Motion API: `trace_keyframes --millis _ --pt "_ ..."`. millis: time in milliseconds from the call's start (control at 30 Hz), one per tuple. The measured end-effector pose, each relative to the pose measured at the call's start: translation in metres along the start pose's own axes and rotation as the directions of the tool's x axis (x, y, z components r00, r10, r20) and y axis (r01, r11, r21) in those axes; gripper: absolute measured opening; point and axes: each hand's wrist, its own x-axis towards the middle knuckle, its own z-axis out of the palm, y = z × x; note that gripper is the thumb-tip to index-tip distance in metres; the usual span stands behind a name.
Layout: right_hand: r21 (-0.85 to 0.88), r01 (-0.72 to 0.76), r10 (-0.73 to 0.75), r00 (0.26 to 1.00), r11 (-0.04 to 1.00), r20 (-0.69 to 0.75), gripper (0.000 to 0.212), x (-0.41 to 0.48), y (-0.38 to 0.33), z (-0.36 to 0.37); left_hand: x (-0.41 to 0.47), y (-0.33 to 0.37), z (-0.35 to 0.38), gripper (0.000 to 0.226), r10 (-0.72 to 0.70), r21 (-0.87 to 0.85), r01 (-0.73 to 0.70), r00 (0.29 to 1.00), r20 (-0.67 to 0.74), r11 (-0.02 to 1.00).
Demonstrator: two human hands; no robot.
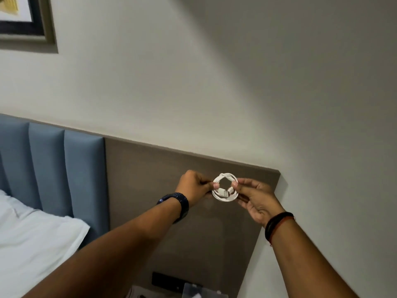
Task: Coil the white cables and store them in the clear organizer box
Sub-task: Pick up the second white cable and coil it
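Observation:
A white cable (225,187) is wound into a small round coil and held up in front of the brown wall panel. My left hand (194,187) pinches the coil's left side between thumb and fingers. On the coil's right side my right hand (255,197) pinches it too, close to the plug end that lies across the middle of the loop. Part of the clear organizer box (194,290) shows at the bottom edge, below my hands; its contents are hard to make out.
A brown wall panel (171,179) stands behind my hands, with a dark socket plate (165,280) low on it. A blue padded headboard (53,168) and a white pillow (32,237) lie at the left. A framed picture (23,18) hangs top left.

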Motion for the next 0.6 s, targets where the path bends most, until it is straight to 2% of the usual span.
trace_keyframes --millis 33,133,267,400,600 --pt "-0.036 -0.019 0.018 1.000 0.999 -0.010 0.012 0.001 0.008 -0.004 -0.002 -0.007 0.006 0.033 -0.024 -0.005 0.024 1.000 -0.007 1.000" --pt "-0.095 -0.099 0.097 0.995 0.991 -0.030 0.015 0.003 0.044 -0.019 -0.013 -0.037 0.026 0.006 -0.121 -0.100 0.118 0.993 -0.018 0.988" --pt "-0.212 -0.246 0.232 0.969 0.946 -0.087 0.013 0.005 0.126 -0.046 -0.036 -0.113 0.064 0.016 -0.334 -0.257 0.317 0.942 -0.026 0.913" --pt "-0.168 -0.413 0.393 0.909 0.895 -0.139 0.017 0.004 0.243 -0.084 -0.075 -0.224 0.113 0.019 -0.563 -0.311 0.560 0.821 0.090 0.768" --pt "-0.053 -0.624 0.589 0.760 0.780 -0.275 0.023 -0.020 0.421 -0.134 -0.147 -0.384 0.188 0.024 -0.775 -0.293 0.787 0.604 0.187 0.543"
